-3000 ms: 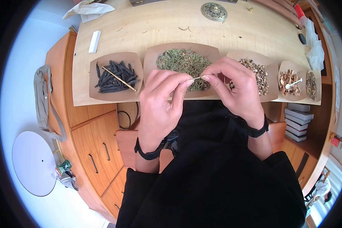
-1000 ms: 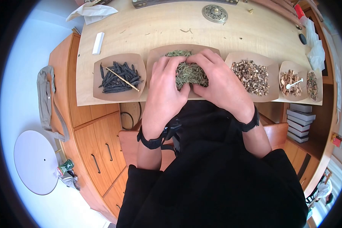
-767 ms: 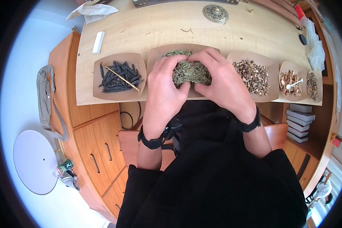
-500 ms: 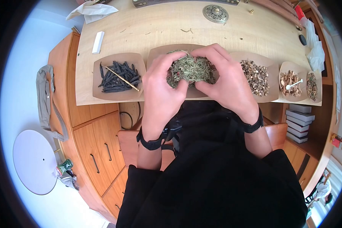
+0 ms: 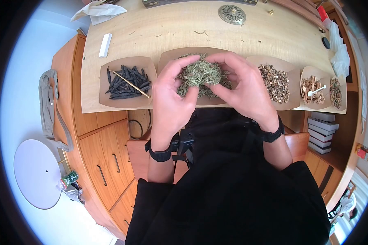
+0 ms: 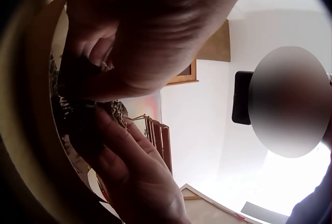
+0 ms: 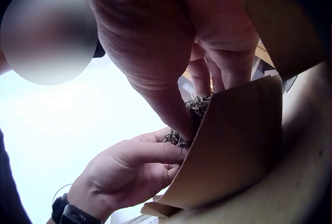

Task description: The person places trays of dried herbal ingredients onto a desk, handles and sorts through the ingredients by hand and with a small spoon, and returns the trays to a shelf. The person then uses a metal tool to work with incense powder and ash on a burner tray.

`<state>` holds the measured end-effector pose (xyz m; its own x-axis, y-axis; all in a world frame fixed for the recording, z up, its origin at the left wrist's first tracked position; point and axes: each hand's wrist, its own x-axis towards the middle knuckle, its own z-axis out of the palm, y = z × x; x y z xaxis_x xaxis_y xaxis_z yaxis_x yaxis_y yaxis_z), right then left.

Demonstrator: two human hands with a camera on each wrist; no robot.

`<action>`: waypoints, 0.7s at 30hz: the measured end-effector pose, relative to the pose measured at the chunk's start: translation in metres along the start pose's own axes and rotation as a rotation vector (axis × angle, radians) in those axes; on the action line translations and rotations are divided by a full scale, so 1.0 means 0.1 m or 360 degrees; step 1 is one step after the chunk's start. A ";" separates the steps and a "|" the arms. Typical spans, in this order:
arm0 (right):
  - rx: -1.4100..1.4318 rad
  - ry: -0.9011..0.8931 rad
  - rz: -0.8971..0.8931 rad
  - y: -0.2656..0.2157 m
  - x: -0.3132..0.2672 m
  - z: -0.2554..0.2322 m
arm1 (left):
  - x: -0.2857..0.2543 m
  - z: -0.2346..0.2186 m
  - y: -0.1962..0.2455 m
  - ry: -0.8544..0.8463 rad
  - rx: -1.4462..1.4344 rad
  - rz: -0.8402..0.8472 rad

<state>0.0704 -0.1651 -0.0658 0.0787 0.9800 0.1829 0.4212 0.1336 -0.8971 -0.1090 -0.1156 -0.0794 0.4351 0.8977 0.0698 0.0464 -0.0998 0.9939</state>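
Observation:
A loose clump of dried green herb (image 5: 202, 72) is cupped between both hands, over the middle paper tray (image 5: 169, 57), where more of the herb lies. My left hand (image 5: 171, 96) curls round its left side, with the thumb at the near edge and the index finger over the top. From the other side my right hand (image 5: 252, 90) holds it, fingers bent and thumb pointing inward. In the right wrist view, bits of the herb clump (image 7: 197, 104) show between the hands behind the tray wall (image 7: 228, 141). The left wrist view is dark around the fingertips.
Left stands a tray of dark dried pods (image 5: 129, 83) with a thin bamboo stick (image 5: 131, 84) across it. To the right are trays of brown chopped pieces (image 5: 274, 83), of shavings with a white spoon (image 5: 316, 90), and of mixed herbs (image 5: 335, 92). A pierced metal lid (image 5: 232, 14) lies at the back.
Three seconds ago the fingertips pinched a thin stem. Since then both hands went down into the middle tray and gathered the herb; the clump now sits higher between the fingers.

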 end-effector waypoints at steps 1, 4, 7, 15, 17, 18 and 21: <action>0.0000 0.0000 0.0001 0.01 0.00 0.00 | 0.00 -0.01 0.00 -0.0022 0.0051 0.0023; 0.0007 0.0029 -0.0100 0.08 0.00 0.02 | 0.00 -0.04 -0.04 -0.0037 0.0548 0.0257; -0.0041 -0.0004 -0.0122 0.07 0.01 0.01 | -0.01 0.00 0.03 -0.0029 0.0715 0.0410; -0.0433 -0.0092 -0.0298 0.06 -0.03 -0.03 | -0.05 -0.05 0.11 -0.0120 0.1019 0.0412; -0.0429 -0.0079 -0.0270 0.04 -0.03 -0.03 | -0.06 -0.05 0.14 -0.0115 0.1049 0.0373; -0.0426 -0.0068 -0.0241 0.04 -0.03 -0.03 | -0.06 -0.05 0.15 -0.0105 0.1111 0.0358; -0.0518 -0.0025 -0.0357 0.05 -0.03 -0.04 | -0.07 -0.05 0.15 -0.0105 0.1197 0.0328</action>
<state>0.0754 -0.1680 -0.0692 -0.0608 0.9342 0.3514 0.6911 0.2934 -0.6605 -0.1160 -0.1207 -0.0649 0.5524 0.8045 0.2182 0.5457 -0.5469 0.6349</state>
